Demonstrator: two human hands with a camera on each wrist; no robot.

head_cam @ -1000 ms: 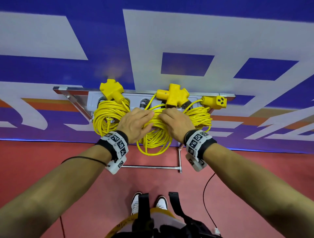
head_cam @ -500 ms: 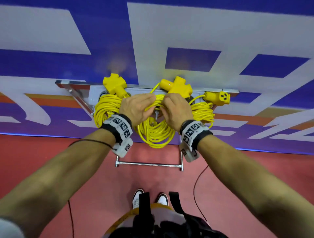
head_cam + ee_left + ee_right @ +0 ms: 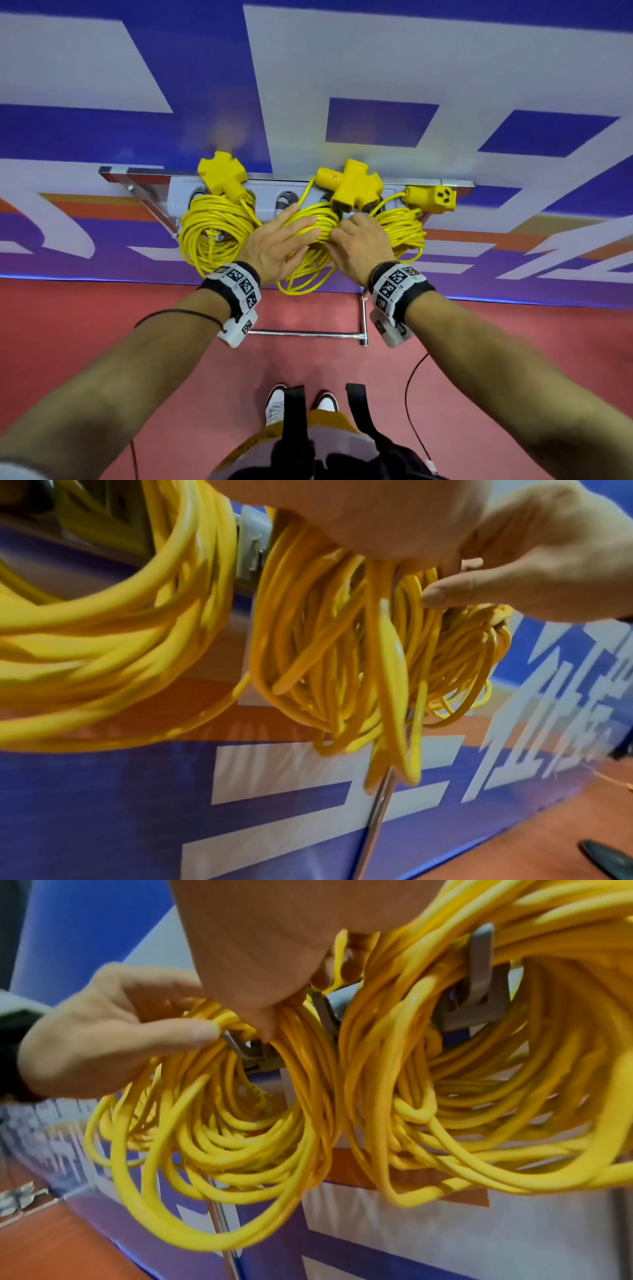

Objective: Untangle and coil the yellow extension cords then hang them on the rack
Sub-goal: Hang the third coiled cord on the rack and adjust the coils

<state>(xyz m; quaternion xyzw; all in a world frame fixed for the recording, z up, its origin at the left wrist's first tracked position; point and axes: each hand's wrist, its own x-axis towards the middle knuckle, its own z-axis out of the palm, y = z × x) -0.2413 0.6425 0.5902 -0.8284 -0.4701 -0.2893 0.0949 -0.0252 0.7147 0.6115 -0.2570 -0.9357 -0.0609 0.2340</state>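
Three yellow cord coils hang on the grey rack point(image 3: 270, 195) against the wall. The left coil point(image 3: 209, 233) and the right coil point(image 3: 404, 229) hang untouched. Both hands are on the middle coil point(image 3: 308, 270), which loops over a grey hook point(image 3: 246, 1047). My left hand point(image 3: 284, 240) lies across the coil with straight, spread fingers, its thumb point(image 3: 202, 1031) under the strands. My right hand point(image 3: 359, 246) curls its fingers over the coil's top, and its thumb point(image 3: 435, 596) presses the strands. Yellow triple-outlet heads point(image 3: 352, 188) rest on the rack's top.
The blue and white banner wall point(image 3: 376, 68) stands right behind the rack. A metal frame bar point(image 3: 308, 333) runs low in front of it on the red floor point(image 3: 102, 308). My shoes point(image 3: 274, 404) stand below. A thin black cable point(image 3: 411, 383) trails on the floor.
The middle coil has come down from the rack's top edge and hangs lower on its hook. My left fingers have uncurled and now lie flat over it.
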